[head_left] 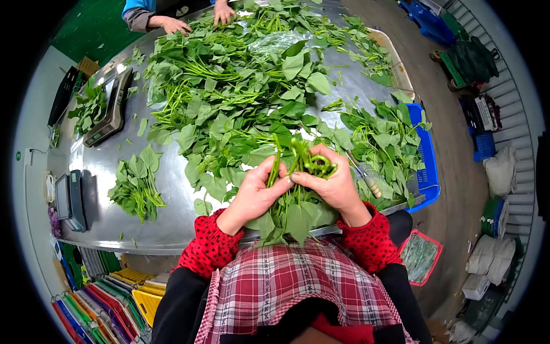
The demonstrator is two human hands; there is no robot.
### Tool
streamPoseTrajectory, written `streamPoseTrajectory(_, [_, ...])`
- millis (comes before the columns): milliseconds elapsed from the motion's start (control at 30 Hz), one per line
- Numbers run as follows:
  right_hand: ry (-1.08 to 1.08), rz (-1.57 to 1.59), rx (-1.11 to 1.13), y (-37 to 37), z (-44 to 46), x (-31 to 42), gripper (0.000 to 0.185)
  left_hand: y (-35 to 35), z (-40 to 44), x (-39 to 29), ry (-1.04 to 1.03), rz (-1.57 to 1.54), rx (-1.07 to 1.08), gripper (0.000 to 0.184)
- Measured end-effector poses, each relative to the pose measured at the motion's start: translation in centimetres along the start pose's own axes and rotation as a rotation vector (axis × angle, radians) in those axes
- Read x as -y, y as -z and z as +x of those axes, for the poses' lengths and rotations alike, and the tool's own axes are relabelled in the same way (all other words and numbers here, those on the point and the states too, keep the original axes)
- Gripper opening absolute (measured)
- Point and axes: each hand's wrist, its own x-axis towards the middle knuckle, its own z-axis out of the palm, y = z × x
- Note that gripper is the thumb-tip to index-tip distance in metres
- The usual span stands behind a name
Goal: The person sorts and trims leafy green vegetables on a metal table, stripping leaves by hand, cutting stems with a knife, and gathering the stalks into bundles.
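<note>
Close to the table's front edge, I hold a bunch of leafy greens [299,217] with its cut stems up and its leaves hanging down toward my lap. My left hand [255,193] is closed around the stems on one side, thumb across them. My right hand [334,183] grips the other side, its fingers curled behind the stems and its thumb tip close to the left one. Just ahead of both hands lies a large heap of loose leafy greens [235,97]. A tool with a wooden handle [373,187] rests among leaves right of my right hand.
A separate bunch [137,183] lies left on the metal table [172,221]. Farther back is a scale [110,109] beside more greens. A blue basket [427,160] and a white crate [395,60] line the right edge. Another person's hands [172,25] touch the heap's far side.
</note>
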Motion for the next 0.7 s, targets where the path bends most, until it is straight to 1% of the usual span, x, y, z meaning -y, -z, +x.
streamPoseTrajectory(33, [0.069, -0.100, -0.004, 0.0, 0.1, -0.3, 0.024, 0.3, -0.1, -0.1, -0.082, 0.159, 0.017, 0.016])
streamPoseTrajectory(67, [0.067, -0.100, 0.000, 0.2, 0.1, -0.9, 0.024, 0.6, -0.3, -0.1, -0.164, 0.318, 0.036, 0.017])
streamPoseTrajectory(100, [0.009, -0.069, 0.005, 0.8, -0.2, -1.6, 0.024, 1.5, -0.3, 0.4, -0.337, 0.648, -0.030, 0.015])
streamPoseTrajectory(133, [-0.048, -0.039, 0.010, 1.2, -0.4, -1.7, 0.024, 2.2, -0.3, -0.1, -0.501, 1.018, -0.246, 0.014])
streamPoseTrajectory(167, [-0.107, 0.069, -0.002, 1.9, -0.8, -1.1, 0.021, 4.2, 0.1, 0.4, -0.400, 1.044, -0.380, 0.017])
streamPoseTrajectory(200, [-0.096, 0.119, -0.051, 2.5, -0.8, -1.0, 0.019, 6.2, 0.5, 0.9, -0.304, 1.063, -0.516, 0.020])
streamPoseTrajectory(267, [-0.085, 0.028, -0.168, 2.9, -0.3, -1.2, 0.019, 7.1, 0.5, -0.1, -0.095, 0.630, -0.471, 0.023])
streamPoseTrajectory(300, [0.022, -0.134, -0.208, 2.4, -0.2, -1.8, 0.019, 5.1, 0.6, -0.8, -0.232, 0.580, -0.419, 0.022])
streamPoseTrajectory(333, [0.138, -0.300, -0.235, 1.8, 0.3, -2.5, 0.020, 2.3, 0.4, -2.2, -0.114, 0.378, -0.362, 0.020])
streamPoseTrajectory(367, [0.380, -0.501, -0.222, 1.7, 0.6, -2.7, 0.023, 1.4, 0.3, -1.5, -0.117, 0.347, -0.254, 0.022])
streamPoseTrajectory(400, [0.400, -0.542, -0.234, 0.9, 0.3, -1.4, 0.024, 0.8, 0.5, -1.0, -0.117, 0.317, -0.143, 0.023])
streamPoseTrajectory(467, [0.309, -0.323, -0.250, 0.6, 0.2, -0.9, 0.026, 0.0, 0.9, -0.6, -0.269, 0.335, -0.115, 0.024])
streamPoseTrajectory(500, [0.305, -0.324, -0.257, 0.5, 0.1, -1.0, 0.026, -0.3, 0.8, -1.0, -0.244, 0.344, -0.106, 0.024])
streamPoseTrajectory(533, [0.247, -0.215, -0.226, 0.4, 0.2, -1.2, 0.028, -0.7, 0.8, -0.2, -0.241, 0.344, -0.099, 0.024])
streamPoseTrajectory(567, [0.190, -0.106, -0.191, 0.3, 0.3, -1.4, 0.029, -1.1, 1.0, 1.1, -0.235, 0.270, -0.091, 0.024])
streamPoseTrajectory(600, [0.190, -0.104, -0.191, 0.0, 0.2, -1.7, 0.029, -1.8, 1.0, 1.4, -0.230, 0.196, -0.086, 0.023])
streamPoseTrajectory(633, [0.054, 0.012, -0.175, -0.3, 0.0, -1.9, 0.031, -2.9, 0.5, 1.5, -0.173, 0.051, -0.123, 0.022])
streamPoseTrajectory(667, [-0.083, 0.128, -0.158, -0.4, -0.2, -2.3, 0.033, -3.0, 0.0, 1.4, -0.112, 0.026, -0.119, 0.022])
streamPoseTrajectory(700, [-0.052, 0.061, -0.149, -0.3, -0.3, -2.9, 0.031, -2.3, -0.1, 1.9, -0.117, 0.174, -0.060, 0.022])
